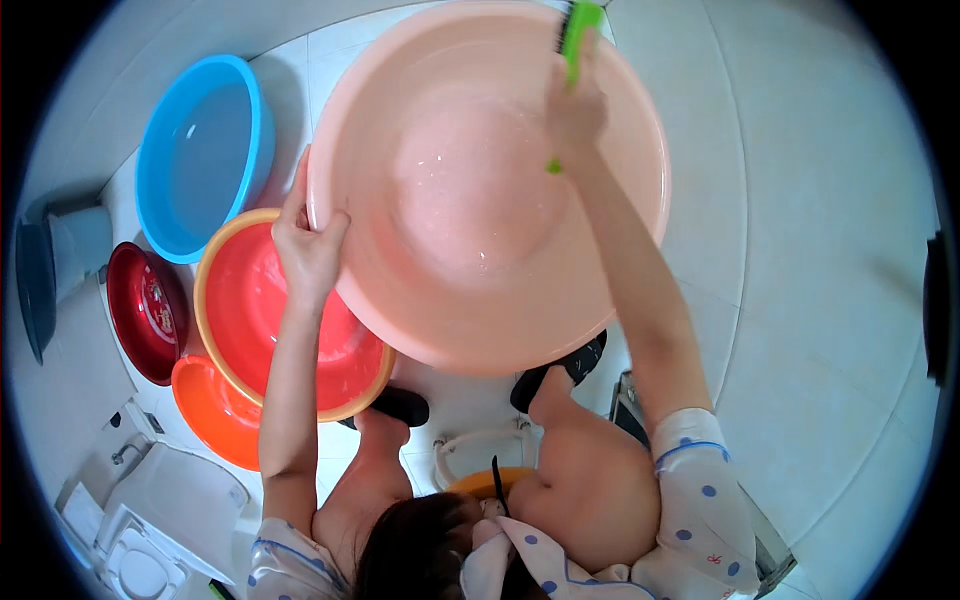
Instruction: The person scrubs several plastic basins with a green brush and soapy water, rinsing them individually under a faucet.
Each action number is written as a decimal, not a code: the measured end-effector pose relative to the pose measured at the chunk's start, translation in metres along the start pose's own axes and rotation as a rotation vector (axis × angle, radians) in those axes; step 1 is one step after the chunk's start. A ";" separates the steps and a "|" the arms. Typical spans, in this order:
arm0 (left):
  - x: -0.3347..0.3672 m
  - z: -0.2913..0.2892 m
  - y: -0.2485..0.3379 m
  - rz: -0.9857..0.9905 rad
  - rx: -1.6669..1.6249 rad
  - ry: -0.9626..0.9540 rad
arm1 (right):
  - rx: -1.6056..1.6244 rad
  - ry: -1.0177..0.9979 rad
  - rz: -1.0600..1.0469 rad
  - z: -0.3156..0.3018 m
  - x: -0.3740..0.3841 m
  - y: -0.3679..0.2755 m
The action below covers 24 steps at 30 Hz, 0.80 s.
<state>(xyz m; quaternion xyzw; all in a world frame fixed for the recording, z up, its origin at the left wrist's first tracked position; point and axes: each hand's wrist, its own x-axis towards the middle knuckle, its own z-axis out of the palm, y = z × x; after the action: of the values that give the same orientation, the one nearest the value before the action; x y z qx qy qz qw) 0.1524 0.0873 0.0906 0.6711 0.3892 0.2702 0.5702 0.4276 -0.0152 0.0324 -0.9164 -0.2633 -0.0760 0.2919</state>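
Fingers of the left hand (310,250) are closed on the left rim of a large, round, pale-pink plastic basin (400,310), thumb over the inner side and the rest along the outside. Seen from the head view, this pinch probably serves to steady the wide vessel from one side, leaving the other arm free to reach across it.

At the basin's far right, the right hand (577,120) has its fingers wrapped around the handle of a bright-green plastic brush with dark bristles (578,38). Its bristles face left, toward the basin's inside; whether they touch the wall cannot be told. Gripping the handle along its length likely gives firm control at full reach.

The basin itself lies in front of the person, just beyond the black shoes (402,405), with glints on its inner surface. Left of it on the white tiled floor (700,200) are a sky-blue round plastic basin (264,135), a red basin with a yellow-orange rim (240,310), a small orange basin (215,410) and a dark-red glossy basin (128,300), perhaps set aside there to keep room around the pink one.
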 end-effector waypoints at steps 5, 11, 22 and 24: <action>-0.002 -0.010 -0.001 0.056 0.044 0.007 | 0.258 -0.388 -0.274 0.001 -0.045 -0.108; -0.002 0.009 0.008 0.031 0.012 -0.012 | -0.274 -0.105 -0.241 0.015 0.005 -0.001; 0.007 0.001 0.008 0.016 0.019 0.011 | -0.409 -0.820 0.039 -0.076 -0.103 0.081; 0.009 0.004 0.012 0.110 0.067 -0.024 | -0.538 -0.895 0.042 -0.059 -0.120 0.104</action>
<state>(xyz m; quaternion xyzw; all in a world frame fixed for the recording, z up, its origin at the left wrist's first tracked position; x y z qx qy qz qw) 0.1629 0.0921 0.1007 0.7136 0.3536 0.2798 0.5362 0.3810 -0.1733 -0.0056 -0.9069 -0.3149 0.2638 -0.0935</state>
